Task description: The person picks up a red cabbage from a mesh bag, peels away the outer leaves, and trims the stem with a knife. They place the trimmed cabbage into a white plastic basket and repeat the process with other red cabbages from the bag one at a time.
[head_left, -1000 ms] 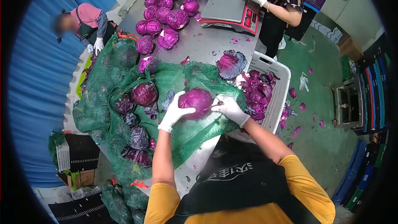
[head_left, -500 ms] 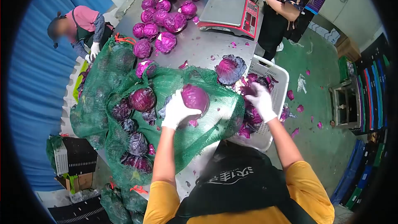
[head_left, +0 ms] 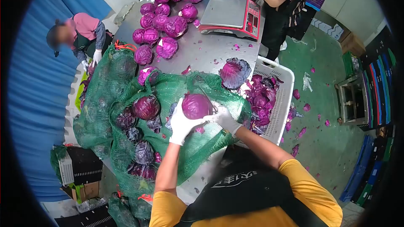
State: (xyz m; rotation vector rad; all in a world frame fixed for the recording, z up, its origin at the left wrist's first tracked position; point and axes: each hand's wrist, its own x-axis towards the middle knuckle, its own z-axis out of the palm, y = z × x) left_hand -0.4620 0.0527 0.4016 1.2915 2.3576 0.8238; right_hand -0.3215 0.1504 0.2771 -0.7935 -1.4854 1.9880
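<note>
My left hand (head_left: 182, 122), in a white glove, holds a smooth round red cabbage (head_left: 197, 106) from its left side, above the green mesh bag (head_left: 210, 136). On the cabbage's right side is my right hand (head_left: 223, 119), also gloved, its fingers closed near the cabbage; a thin dark tool (head_left: 206, 94) seems to project from it, mostly hidden. More cabbages (head_left: 146, 108) lie in the open mesh to the left. A loose outer leaf (head_left: 234, 73) rests on the table beyond the bag.
Trimmed cabbages (head_left: 167, 47) are grouped at the table's far left, beside a red scale (head_left: 227, 13). A white crate (head_left: 286, 96) of leaves stands right. One person (head_left: 86, 33) bends at the left; another (head_left: 280, 0) stands behind the scale. Filled mesh bags (head_left: 101, 88) lie left.
My right hand has moved left from over the crate to the cabbage, and no leaf shows in it now. The person behind the scale no longer shows a held cabbage.
</note>
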